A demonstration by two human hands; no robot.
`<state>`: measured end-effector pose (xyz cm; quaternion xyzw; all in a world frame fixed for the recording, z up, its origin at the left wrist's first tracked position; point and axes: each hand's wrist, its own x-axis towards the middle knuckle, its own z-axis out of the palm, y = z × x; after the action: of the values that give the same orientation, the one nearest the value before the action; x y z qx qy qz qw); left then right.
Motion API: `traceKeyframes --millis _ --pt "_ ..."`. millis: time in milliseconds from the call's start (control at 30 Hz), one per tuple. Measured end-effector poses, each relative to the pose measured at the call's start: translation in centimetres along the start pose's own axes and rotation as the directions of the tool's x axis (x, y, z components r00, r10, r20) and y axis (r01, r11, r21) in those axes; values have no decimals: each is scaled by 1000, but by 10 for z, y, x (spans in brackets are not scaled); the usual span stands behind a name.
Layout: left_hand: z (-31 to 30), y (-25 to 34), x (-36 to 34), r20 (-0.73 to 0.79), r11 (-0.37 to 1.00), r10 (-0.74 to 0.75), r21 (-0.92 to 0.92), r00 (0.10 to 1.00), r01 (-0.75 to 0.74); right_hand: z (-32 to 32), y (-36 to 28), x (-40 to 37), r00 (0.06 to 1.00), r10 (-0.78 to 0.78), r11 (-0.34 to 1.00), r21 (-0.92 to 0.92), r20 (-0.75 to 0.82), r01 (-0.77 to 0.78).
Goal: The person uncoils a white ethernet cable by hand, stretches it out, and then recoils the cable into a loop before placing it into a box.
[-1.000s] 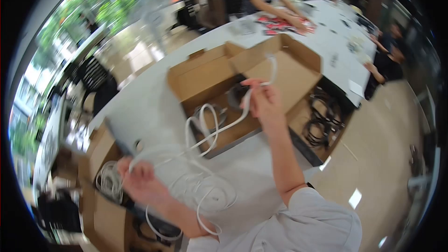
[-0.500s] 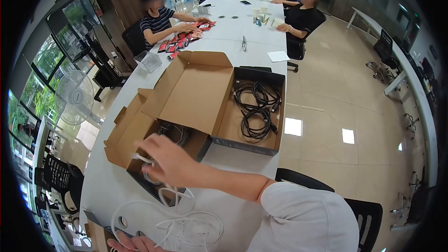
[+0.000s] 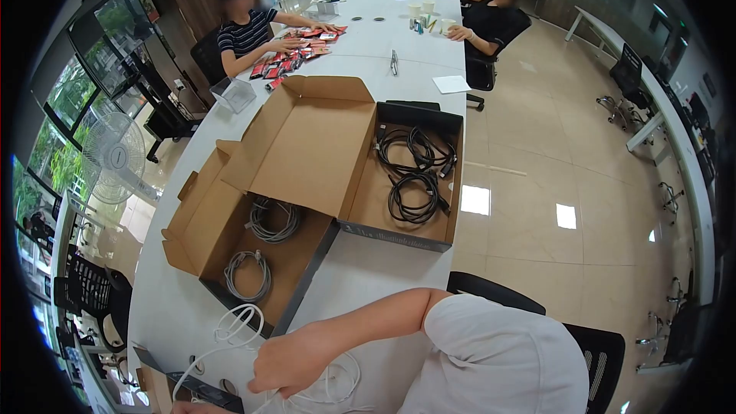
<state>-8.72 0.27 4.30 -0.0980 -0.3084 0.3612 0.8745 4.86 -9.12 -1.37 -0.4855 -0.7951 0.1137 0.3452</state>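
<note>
My right hand reaches across my body to the near table edge, its fingers closed on a loose white cable that loops over the white table. Only a sliver of my left hand shows at the bottom edge, under the cable, and its grip is hidden. Just beyond my right hand stands an open cardboard box with two coiled pale cables inside.
A second open box holds black cables. A dark flat object lies at the near left edge. Farther along the table other people sit, one beside red packets. A fan stands at left, a black chair by me.
My right hand has dropped from over the cardboard box to the near table edge, bringing the white cable down with it. The view has tilted slightly, so my left hand has slipped almost out of frame.
</note>
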Motion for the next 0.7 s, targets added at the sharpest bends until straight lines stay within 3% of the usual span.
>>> traceKeyframes --millis 67,100,167,233,300,333,367,400,433,467,500,600,700 --pt "-2 3 4 62 987 97 119 993 -104 -1 3 2 997 -9 1000 -24 75 11" --pt "-1 1 3 70 904 149 394 986 -165 -2 5 2 994 -14 999 -36 113 18" --pt "7 -20 1 131 516 232 823 964 -237 -12 4 1 991 -63 989 122 -118 77" --pt "5 -56 -1 201 52 314 972 928 -228 -25 0 -1 948 -26 938 321 -316 133" --pt "-11 -85 -4 274 -328 402 934 874 -142 -35 -4 -3 886 101 816 548 -453 187" --pt "-19 -77 -11 200 -335 178 933 963 -132 -41 -5 -5 863 110 733 626 -493 265" --pt "-27 -65 -19 111 -344 -56 931 992 -123 -47 -8 -8 842 192 643 713 -504 280" --pt "-28 -50 -22 -14 -447 -271 888 962 -113 -52 -12 -12 820 275 542 785 -503 299" --pt "-29 -37 -23 -138 -534 -469 831 872 -156 -54 -14 -15 795 358 433 841 -490 324" --pt "-23 -25 -13 -317 -674 -590 700 742 -237 -55 -10 -14 756 354 462 806 -551 371" --pt "-20 -21 -8 -507 -757 -638 549 579 -354 -54 -7 -15 729 370 486 788 -577 378" --pt "-30 -22 -14 -607 -778 -383 619 697 111 -53 -3 -14 625 376 553 707 -684 440" --pt "-47 -5 -10 -375 -844 -521 363 766 -396 -69 -8 -29 588 463 473 746 -664 469"
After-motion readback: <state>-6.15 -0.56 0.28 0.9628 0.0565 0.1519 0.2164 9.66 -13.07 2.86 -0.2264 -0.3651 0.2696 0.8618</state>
